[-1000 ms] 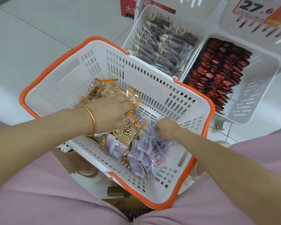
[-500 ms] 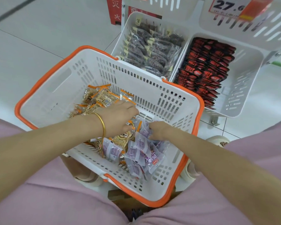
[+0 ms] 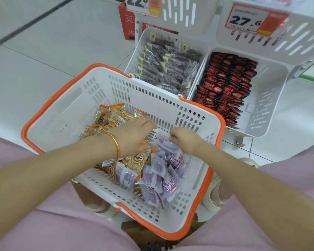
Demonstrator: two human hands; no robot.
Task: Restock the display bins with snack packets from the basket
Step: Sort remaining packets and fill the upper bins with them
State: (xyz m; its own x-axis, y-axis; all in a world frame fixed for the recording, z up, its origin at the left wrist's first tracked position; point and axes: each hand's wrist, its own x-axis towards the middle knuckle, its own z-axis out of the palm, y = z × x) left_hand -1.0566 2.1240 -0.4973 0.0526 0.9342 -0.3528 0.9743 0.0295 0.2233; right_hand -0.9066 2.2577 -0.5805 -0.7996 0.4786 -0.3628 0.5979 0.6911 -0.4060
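Head view looks down on a heap of purple packets (image 3: 158, 178) in the near right corner of the basket (image 3: 65, 87), which sits close in front of the person, with orange packets (image 3: 114, 116) piled beside them toward its left and far side. They look light, soft and crinkly, in slick film that would likely slide under a flat palm, so the crimped end seam seems the sensible place to take hold. The right hand (image 3: 183, 140) does just that: its fingertips pinch the far seam of the top packet (image 3: 166, 144), whose long axis runs tilted from the fingers back toward the person, while the rest point every way. The left hand (image 3: 132, 136), a gold bracelet (image 3: 116, 147) at the wrist, lies palm down over the orange packets, fingers reaching toward the far wall; whether it grips anything underneath I cannot tell. Beyond the basket stand 2 white display bins: the left bin (image 3: 145, 38) holds dark packets (image 3: 167, 69) in rows, and the right bin (image 3: 268, 98) holds red packets (image 3: 227, 84) filling only its left part, below a price card (image 3: 246, 19) reading 27.6.
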